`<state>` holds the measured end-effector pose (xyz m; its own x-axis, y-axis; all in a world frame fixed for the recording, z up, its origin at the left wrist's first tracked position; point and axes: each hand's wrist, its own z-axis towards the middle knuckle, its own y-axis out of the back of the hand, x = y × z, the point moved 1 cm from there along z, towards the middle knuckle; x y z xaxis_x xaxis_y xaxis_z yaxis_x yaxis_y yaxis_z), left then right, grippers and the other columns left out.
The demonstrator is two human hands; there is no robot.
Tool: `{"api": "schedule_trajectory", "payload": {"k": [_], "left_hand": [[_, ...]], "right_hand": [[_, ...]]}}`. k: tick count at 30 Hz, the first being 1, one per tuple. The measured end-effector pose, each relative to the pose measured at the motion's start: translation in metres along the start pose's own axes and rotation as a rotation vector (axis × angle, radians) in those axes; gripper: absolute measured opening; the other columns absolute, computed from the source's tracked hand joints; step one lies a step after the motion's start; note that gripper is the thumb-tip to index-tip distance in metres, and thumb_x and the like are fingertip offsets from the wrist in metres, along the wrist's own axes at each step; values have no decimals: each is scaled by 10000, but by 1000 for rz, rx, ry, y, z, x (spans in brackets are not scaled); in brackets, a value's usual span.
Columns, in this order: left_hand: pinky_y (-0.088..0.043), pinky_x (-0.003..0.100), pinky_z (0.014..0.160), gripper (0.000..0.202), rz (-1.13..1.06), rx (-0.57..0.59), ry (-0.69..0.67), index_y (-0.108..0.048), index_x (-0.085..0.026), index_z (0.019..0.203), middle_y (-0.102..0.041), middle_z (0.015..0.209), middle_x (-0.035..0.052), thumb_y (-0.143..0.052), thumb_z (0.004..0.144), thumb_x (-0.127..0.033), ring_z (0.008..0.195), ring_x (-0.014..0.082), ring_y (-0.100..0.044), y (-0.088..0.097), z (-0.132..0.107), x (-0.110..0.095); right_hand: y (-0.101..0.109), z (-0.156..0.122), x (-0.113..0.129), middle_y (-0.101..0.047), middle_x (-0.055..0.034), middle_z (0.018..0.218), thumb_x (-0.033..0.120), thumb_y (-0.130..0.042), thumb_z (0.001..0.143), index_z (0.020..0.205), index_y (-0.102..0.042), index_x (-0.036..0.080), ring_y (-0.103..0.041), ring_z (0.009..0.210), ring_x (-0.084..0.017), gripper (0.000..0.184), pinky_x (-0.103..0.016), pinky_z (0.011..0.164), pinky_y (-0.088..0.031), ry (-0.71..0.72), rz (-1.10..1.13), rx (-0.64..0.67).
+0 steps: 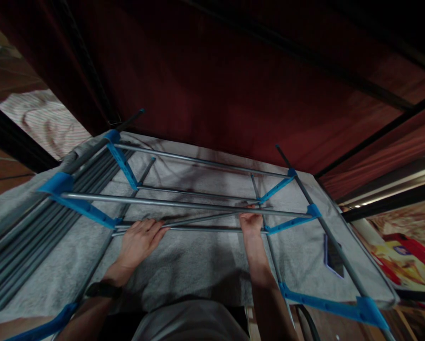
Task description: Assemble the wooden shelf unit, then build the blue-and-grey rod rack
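A rack frame of grey metal tubes joined by blue plastic connectors (122,163) lies across a grey towel (194,274). Inside it, one metal tube (205,218) runs at a slight slant between my hands. My left hand (140,240) is closed over its left end, close to the frame's near lower crossbar (205,230). Under the upper crossbar (184,204), my right hand (251,221) grips the tube's right part, beside a blue connector (279,224). The fingertips of my right hand are partly hidden by the crossbar.
Several loose grey tubes (56,237) lie in a bundle at the left. A phone (333,255) rests on the towel at the right. Dark red fabric (205,85) hangs behind the frame. A red and yellow package (407,260) stands beyond the right edge.
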<state>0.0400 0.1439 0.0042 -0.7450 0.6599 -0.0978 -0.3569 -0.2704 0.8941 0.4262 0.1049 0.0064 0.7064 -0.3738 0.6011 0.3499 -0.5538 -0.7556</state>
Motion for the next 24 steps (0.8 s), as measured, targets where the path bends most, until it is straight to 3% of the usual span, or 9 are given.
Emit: {"api": "schedule_trajectory", "payload": {"k": [5,12,17,22,24], "left_hand": [[-459,380,782,290,-13,59,25,-689,-218,957,-704,869,65,-470,1006,-402,829,236,-651,-2,-1,-1],[-465,376,748,281,-53,35,36,-690,-228,942,-715,877,68,-488,994,-417,797,236,-659,0,0,-3],[-461,384,768,277,-69,19,28,-688,-224,936,-710,878,74,-495,990,-414,816,245,-661,-1,0,0],[-441,401,780,303,-3,-57,-13,-673,-199,949,-715,869,83,-482,996,-429,849,274,-652,-1,-4,12],[-435,402,792,291,9,-63,-20,-664,-195,987,-724,908,86,-481,998,-422,875,277,-652,0,-5,16]], "right_hand": [[-3,-1,1,-648,-68,1120,445,-592,955,1188,-608,155,-648,925,-168,373,-360,799,-569,38,-40,-6],[-7,-3,1,-627,-83,1202,420,-592,959,1234,-596,175,-640,995,-185,368,-387,847,-570,48,-73,-4],[-8,-2,1,-655,-64,1097,452,-582,960,1164,-618,158,-647,902,-158,360,-352,793,-567,21,-74,6],[-6,-2,-5,-650,18,739,474,-568,948,831,-641,191,-614,716,-130,315,-333,766,-554,-32,-45,56],[-5,-2,-8,-649,30,691,441,-589,932,768,-631,212,-620,716,-133,285,-333,796,-557,-46,-34,74]]}}
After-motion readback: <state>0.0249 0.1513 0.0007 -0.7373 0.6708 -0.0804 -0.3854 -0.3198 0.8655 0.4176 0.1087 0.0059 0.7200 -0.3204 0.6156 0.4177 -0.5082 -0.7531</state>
